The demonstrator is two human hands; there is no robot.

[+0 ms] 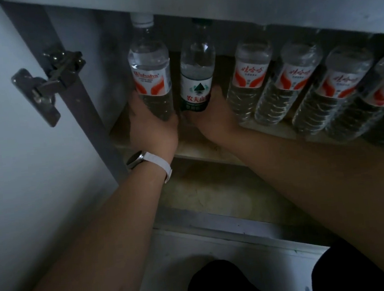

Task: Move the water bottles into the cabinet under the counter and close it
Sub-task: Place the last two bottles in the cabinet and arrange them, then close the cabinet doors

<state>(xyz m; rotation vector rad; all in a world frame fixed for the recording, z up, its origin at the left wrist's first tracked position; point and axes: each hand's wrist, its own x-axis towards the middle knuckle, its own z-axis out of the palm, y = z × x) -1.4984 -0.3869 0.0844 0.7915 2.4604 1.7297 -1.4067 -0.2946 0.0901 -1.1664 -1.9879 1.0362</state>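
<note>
Open cabinet (117, 58), door (7, 116) swung left. Row of bottles (297, 81) already on shelf (193, 145), right side. Left hand (153, 128) clamped on white-cap bottle (150, 74), right hand (214, 117) clamped on green-label bottle (197, 74); both upright, long axis vertical, bases at shelf level, just beside each other.

Bottle row (297, 81) crowding shelf's right

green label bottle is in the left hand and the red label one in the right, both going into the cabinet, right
Hands are swapped. The head view shows the left hand gripping the red label bottle and the right hand the green label bottle, both inside the cabinet.
</note>
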